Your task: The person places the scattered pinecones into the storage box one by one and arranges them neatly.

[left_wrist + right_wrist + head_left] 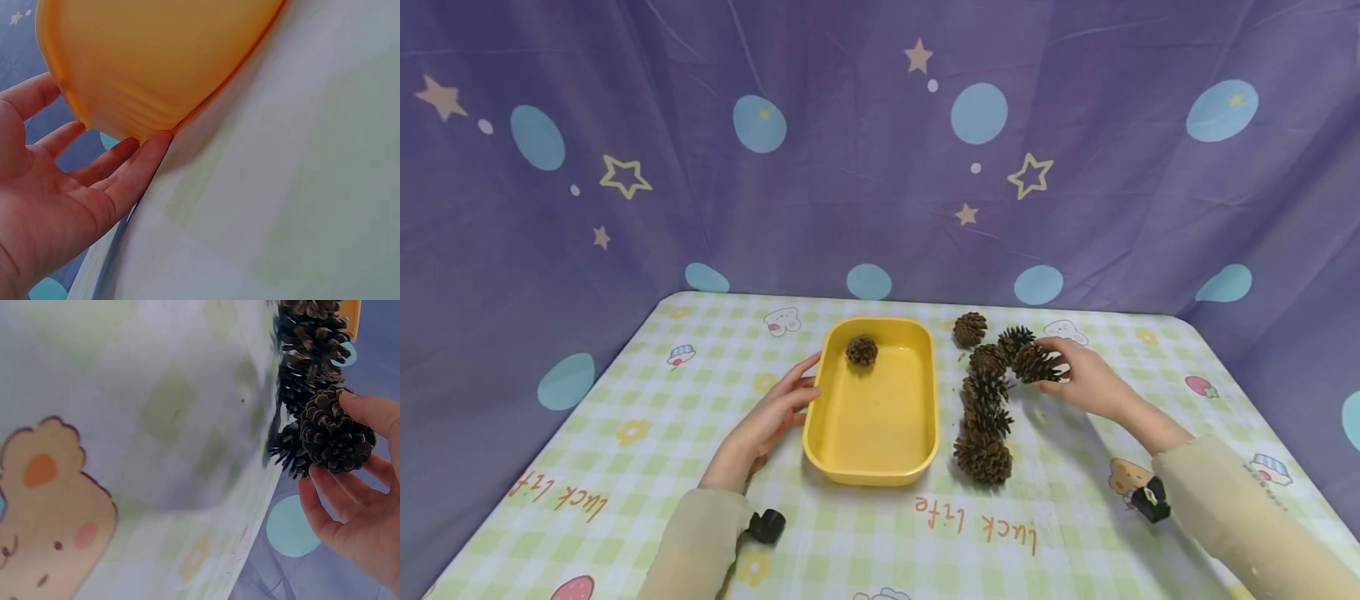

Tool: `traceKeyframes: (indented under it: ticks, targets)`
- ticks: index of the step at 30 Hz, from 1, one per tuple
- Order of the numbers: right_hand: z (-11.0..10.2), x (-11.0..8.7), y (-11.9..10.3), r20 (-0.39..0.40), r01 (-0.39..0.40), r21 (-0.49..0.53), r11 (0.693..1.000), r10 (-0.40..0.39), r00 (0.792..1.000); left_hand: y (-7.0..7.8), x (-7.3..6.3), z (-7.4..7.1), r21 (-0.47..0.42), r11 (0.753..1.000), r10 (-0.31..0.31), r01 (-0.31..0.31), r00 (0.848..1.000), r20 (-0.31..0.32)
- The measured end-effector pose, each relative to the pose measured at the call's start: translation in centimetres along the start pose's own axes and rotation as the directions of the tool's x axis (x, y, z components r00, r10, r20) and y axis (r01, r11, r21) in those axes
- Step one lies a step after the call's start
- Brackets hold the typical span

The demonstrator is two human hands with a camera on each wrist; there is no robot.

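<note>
My right hand (1092, 380) pinches a brown pine cone (1036, 364) between thumb and fingers, just right of a row of pine cones. In the right wrist view the held pine cone (337, 432) is seen from close by, its scales spread. With fairly straight fingers my left hand (772, 414) touches the left side of a yellow plastic tray (872, 477). The left wrist view shows fingertips against the outer wall of the tray (162, 62). One small pine cone (862, 351) lies in the tray's far left corner.
Several pine cones (984, 456) lie in an uneven row right of the tray, with another pine cone (970, 330) at its far end. A checked tablecloth (700, 433) covers the table. Behind the table hangs a purple curtain (865, 208).
</note>
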State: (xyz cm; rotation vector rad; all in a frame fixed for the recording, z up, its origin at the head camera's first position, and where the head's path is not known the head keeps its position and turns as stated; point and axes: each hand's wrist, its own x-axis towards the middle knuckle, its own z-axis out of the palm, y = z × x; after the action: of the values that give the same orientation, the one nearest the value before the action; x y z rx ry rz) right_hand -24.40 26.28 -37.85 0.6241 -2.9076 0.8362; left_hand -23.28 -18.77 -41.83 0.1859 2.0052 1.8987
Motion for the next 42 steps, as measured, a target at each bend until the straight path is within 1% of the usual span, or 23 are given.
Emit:
traceKeyframes:
  ticks: [5, 10, 14, 20, 26, 29, 32, 38, 42]
  targets:
    - [-0.5, 0.5, -0.4, 0.0, -0.018, 0.02, 1.0, 0.018, 1.0, 0.1, 0.0, 0.0, 0.005, 1.0, -0.004, 0.004, 1.0, -0.005]
    - [-0.6, 0.9, -1.1, 0.005, -0.009, 0.013, 1.0, 0.009, 1.0, 0.1, 0.0, 0.0, 0.008, 1.0, 0.0, 0.0, 1.0, -0.004]
    - [-0.7, 1.4, -1.9, -0.005, 0.017, 0.006, 1.0, -0.017, 1.0, 0.1, 0.0, 0.0, 0.006, 1.0, -0.009, 0.009, 1.0, -0.005]
    - [-0.8, 2.3, -3.5, -0.038, 0.07, 0.007, 0.997, -0.07, 0.997, 0.2, 0.0, 0.0, 0.01, 1.0, -0.001, 0.001, 1.0, -0.003]
    - [-0.5, 3.0, -4.7, -0.059, 0.106, 0.018, 0.994, -0.105, 0.993, 0.0, 0.0, 0.0, 0.009, 1.0, 0.003, -0.003, 1.0, 0.004]
    - [-0.4, 3.3, -5.4, -0.056, 0.122, 0.033, 0.992, -0.12, 0.991, 0.0, 0.0, -0.1, 0.008, 1.0, 0.004, -0.004, 1.0, 0.006]
    - [-0.2, 3.6, -6.0, -0.047, 0.125, 0.021, 0.992, -0.124, 0.991, 0.0, 0.0, -0.1, 0.008, 1.0, 0.001, -0.001, 1.0, 0.005]
    - [0.3, 4.6, -6.9, -0.051, 0.164, 0.013, 0.986, -0.164, 0.985, 0.0, 0.0, 0.0, 0.009, 1.0, -0.015, 0.016, 1.0, -0.022]
    - [0.7, 5.2, -7.6, -0.05, 0.185, 0.028, 0.982, -0.183, 0.982, 0.1, 0.1, 0.0, 0.013, 1.0, -0.011, 0.012, 1.0, -0.013]
